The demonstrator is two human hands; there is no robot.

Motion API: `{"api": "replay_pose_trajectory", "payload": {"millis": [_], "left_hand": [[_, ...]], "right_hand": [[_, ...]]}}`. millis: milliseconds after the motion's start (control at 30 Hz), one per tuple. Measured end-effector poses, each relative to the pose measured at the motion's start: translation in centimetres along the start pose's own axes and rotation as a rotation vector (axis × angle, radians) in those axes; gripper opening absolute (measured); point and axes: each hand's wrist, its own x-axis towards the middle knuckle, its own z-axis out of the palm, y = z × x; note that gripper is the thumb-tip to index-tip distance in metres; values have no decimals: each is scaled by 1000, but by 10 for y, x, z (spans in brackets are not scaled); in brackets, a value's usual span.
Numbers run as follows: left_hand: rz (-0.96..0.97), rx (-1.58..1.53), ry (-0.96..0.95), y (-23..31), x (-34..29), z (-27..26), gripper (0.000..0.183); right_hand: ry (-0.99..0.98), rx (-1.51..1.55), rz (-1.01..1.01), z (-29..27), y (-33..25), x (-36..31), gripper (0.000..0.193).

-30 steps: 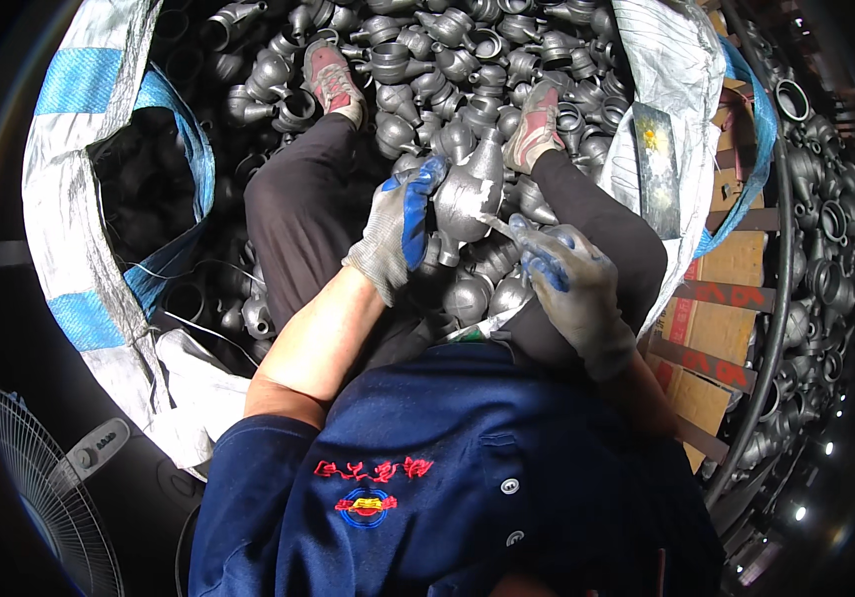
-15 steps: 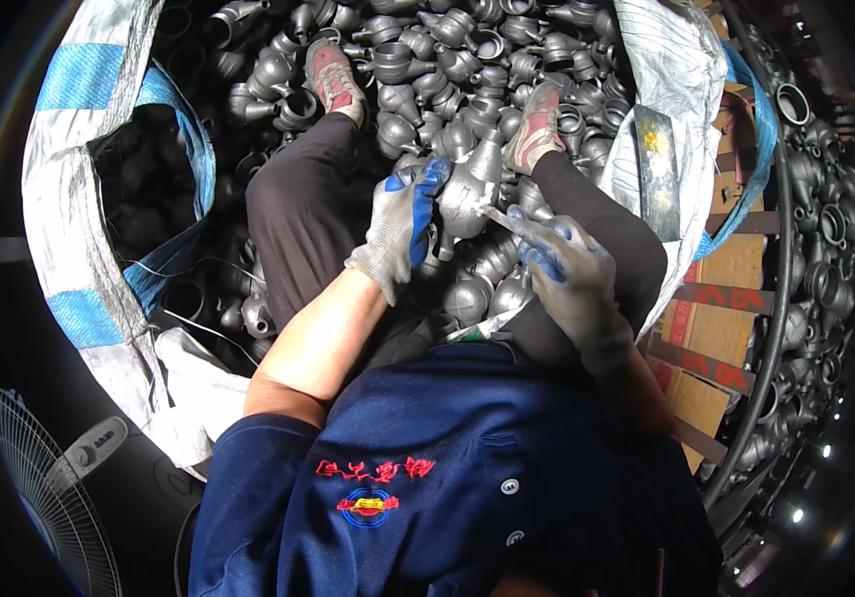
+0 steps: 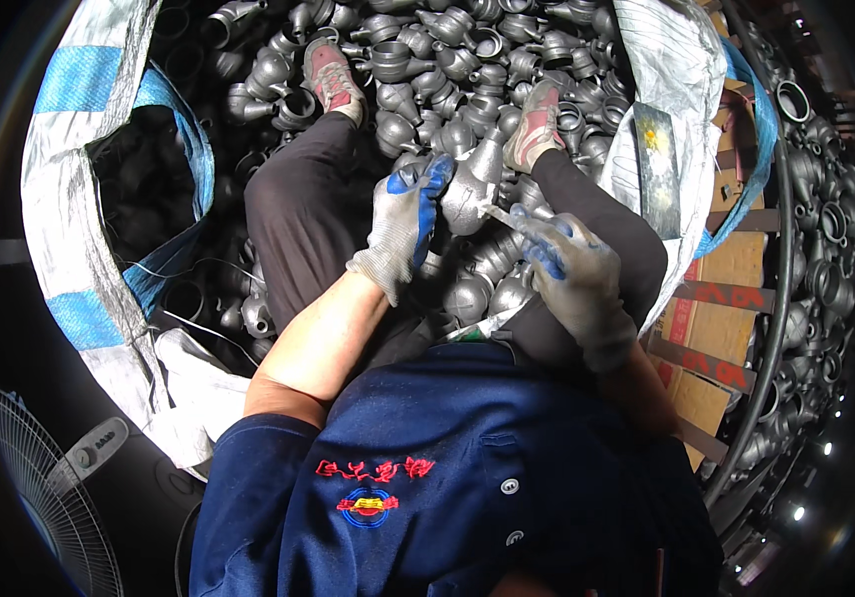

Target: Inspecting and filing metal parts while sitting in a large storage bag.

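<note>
My left hand (image 3: pixel 403 217), in a grey knit glove with a blue-coated palm, is closed on the side of a dull grey metal casting (image 3: pixel 469 191). The casting has a rounded body toward me and a tapering neck that points away. A pale mark shows on its right side. In my right hand (image 3: pixel 574 274), gloved the same way, is a thin light-coloured flat stick-like tool (image 3: pixel 502 215), gripped by the fingers. Its tip meets the casting's right side near the pale mark. The tool's exact kind cannot be made out.
Many similar castings (image 3: pixel 402 60) lie heaped around my legs and shoes inside a large white woven sack (image 3: pixel 49 209) with blue straps. A fan (image 3: pixel 44 488) stands at lower left. Beyond a dark curved rail (image 3: pixel 778 289) at right are cardboard (image 3: pixel 736 264) and more castings (image 3: pixel 825 284).
The casting has tilted or shifted very slightly in my left hand. My right hand has moved a little to the right, with the tool still at the casting.
</note>
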Motion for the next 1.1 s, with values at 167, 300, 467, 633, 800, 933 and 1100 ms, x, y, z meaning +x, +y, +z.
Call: {"api": "replay_pose_trajectory", "payload": {"millis": [167, 300, 467, 633, 800, 933, 1100], "left_hand": [[56, 114, -35, -5, 3, -7, 14], [186, 378, -152, 8, -6, 0, 30], [-101, -11, -178, 15, -14, 5, 31], [-62, 19, -144, 13, -11, 3, 29], [5, -97, -123, 5, -6, 3, 28], [-77, 79, -221, 18, -12, -1, 35], [4, 227, -260, 23, -19, 1, 33]], "right_hand": [[-107, 2, 18, 3, 3, -4, 35], [-51, 456, 227, -1, 20, -6, 31], [-47, 457, 251, -4, 25, -5, 31], [-33, 405, 97, -10, 12, -7, 33], [-59, 385, 97, -3, 10, -12, 31], [-81, 642, 160, -3, 12, -10, 43], [-169, 650, 354, -1, 8, -3, 59]]}}
